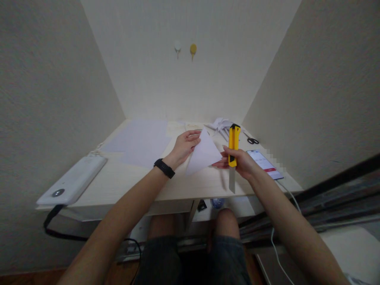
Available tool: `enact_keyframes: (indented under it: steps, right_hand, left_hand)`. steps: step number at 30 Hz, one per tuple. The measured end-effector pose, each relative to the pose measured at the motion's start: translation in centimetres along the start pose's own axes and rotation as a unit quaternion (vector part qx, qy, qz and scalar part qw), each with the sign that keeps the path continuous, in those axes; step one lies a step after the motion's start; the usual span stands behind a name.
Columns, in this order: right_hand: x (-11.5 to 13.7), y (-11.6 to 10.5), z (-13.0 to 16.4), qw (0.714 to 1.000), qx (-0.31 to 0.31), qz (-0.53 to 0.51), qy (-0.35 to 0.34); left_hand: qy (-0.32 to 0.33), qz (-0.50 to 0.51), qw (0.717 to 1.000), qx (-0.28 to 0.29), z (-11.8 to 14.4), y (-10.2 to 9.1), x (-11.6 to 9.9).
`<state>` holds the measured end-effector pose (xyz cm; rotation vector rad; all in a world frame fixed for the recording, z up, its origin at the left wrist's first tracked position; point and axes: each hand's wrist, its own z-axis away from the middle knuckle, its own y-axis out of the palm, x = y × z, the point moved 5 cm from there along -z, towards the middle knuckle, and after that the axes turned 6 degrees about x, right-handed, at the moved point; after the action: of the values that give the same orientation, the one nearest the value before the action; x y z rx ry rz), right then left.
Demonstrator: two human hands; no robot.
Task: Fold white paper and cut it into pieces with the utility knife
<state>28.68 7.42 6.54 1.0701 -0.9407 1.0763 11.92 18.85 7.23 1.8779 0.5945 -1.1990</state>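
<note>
A white sheet of paper folded to a triangle [204, 152] is held up over the table, its point facing away from me. My left hand [184, 147], with a black band on the wrist, pinches its upper left edge between thumb and fingers. In my right hand [240, 160] is a yellow and black utility knife [233, 144], held upright with its wide blade [232, 180] out and pointing down toward me. Fingertips of that same hand reach behind the paper's right corner and seem to touch it.
Loose white sheets [145, 136] lie on the left of the table [142, 186]. Crumpled paper pieces [221, 126] are at the back right, near black-handled scissors [253, 140]. A lit phone [265, 164] with a cable lies right. A white box-shaped device [74, 180] stands at the left edge.
</note>
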Motion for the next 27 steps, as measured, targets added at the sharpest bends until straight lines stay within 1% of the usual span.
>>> enact_keyframes:
  steps: [3,7,10,12,14,16,19,21,23,25,27]
  right_hand:
    - [0.2,1.0,-0.4,0.999,0.01,0.034,-0.014]
    - [0.5,1.2,-0.5,0.997,0.011,0.063,-0.053]
    - [0.8,1.1,-0.4,0.995,-0.008,0.078,-0.068]
    - [0.9,1.0,-0.5,0.993,-0.036,0.092,-0.072]
    - [1.1,0.9,-0.6,0.989,-0.076,0.104,-0.077]
    - [1.2,0.7,-0.7,0.985,-0.107,0.108,-0.085]
    - [1.2,0.7,-1.2,0.983,-0.12,0.099,-0.102]
    - [1.1,0.8,-1.4,0.982,-0.117,0.09,-0.116]
    - [1.0,0.9,-1.6,0.983,-0.107,0.082,-0.128]
    - [0.9,1.2,-1.6,0.983,-0.091,0.072,-0.14]
    - [0.9,1.5,-1.5,0.984,-0.07,0.063,-0.154]
  left_hand:
    - [0.012,-0.022,1.0,-0.009,0.3,0.0,0.2]
    - [0.037,-0.069,0.997,-0.023,0.4,-0.3,0.1]
    - [0.05,-0.132,0.989,-0.037,0.3,-0.5,-0.1]
    - [0.066,-0.188,0.979,-0.041,0.4,-0.4,-0.5]
    - [0.078,-0.251,0.965,-0.022,0.7,0.2,-0.9]
    - [0.082,-0.31,0.947,0.019,1.2,1.1,-0.9]
    - [0.081,-0.366,0.925,0.063,1.9,1.8,-0.5]
    - [0.073,-0.378,0.92,0.07,1.9,1.8,-0.1]
    - [0.06,-0.371,0.923,0.076,1.7,1.5,0.3]
    - [0.034,-0.332,0.938,0.093,1.5,1.4,0.7]
    - [0.003,-0.265,0.957,0.12,1.4,1.4,0.8]
